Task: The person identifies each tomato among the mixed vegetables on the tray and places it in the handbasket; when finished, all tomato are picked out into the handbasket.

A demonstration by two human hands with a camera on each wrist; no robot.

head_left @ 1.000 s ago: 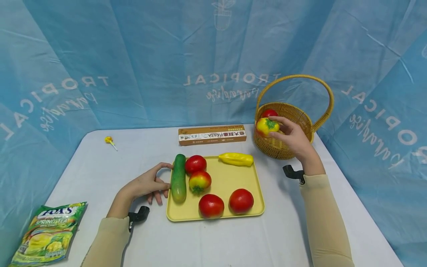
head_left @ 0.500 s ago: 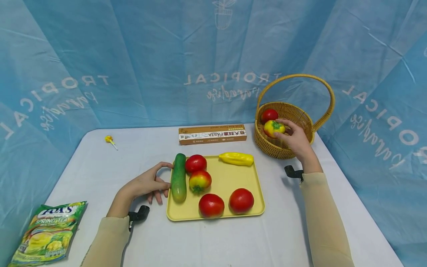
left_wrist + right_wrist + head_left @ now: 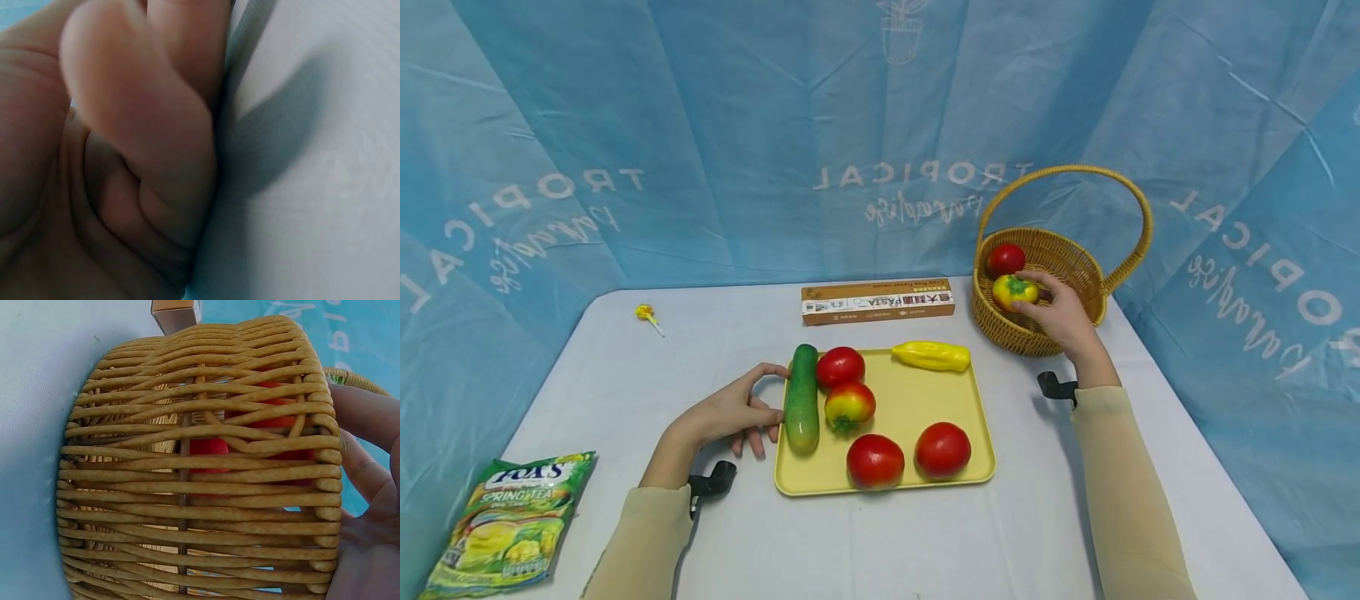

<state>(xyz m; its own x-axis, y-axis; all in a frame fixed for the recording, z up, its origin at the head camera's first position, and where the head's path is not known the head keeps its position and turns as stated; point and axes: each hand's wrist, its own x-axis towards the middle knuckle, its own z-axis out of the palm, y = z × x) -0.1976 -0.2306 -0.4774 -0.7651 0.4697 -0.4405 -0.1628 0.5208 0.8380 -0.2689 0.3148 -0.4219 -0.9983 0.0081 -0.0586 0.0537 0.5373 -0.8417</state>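
Basket room: the wicker basket (image 3: 1015, 333) is set near the table's far right corner, its handle (image 3: 1078, 171) arched above and apart from the right hand (image 3: 1063, 317); bare weave is seen behind and to the right of the pinched fruit.
Tray gap: a strip of white tablecloth (image 3: 850, 550) is left between the yellow tray (image 3: 917, 400) and the basket; the pasta box (image 3: 877, 304) is placed beyond the tray's far edge.
Right arm: the forearm is stretched forward, the hand bent leftward over the near rim; in its wrist view the fingers are seen beside the weave.
Right grasp: the yellow-red fruit (image 3: 1015, 293) is pinched between thumb and fingers.
Left hand: the hand (image 3: 730, 412) is held at the tray's left edge, thumb and forefinger spread apart; whether rim or cucumber (image 3: 802, 400) is touched cannot be told.
Fruit's place: it is held at the basket's mouth, just in front of a red fruit (image 3: 1006, 260); whether the bottom is touched cannot be told.
Fruit's facing: the green crown is turned up toward the head camera; the body is roundish, with no clear long axis.
Cucumber axis: it is laid near-to-far along the tray's left side.
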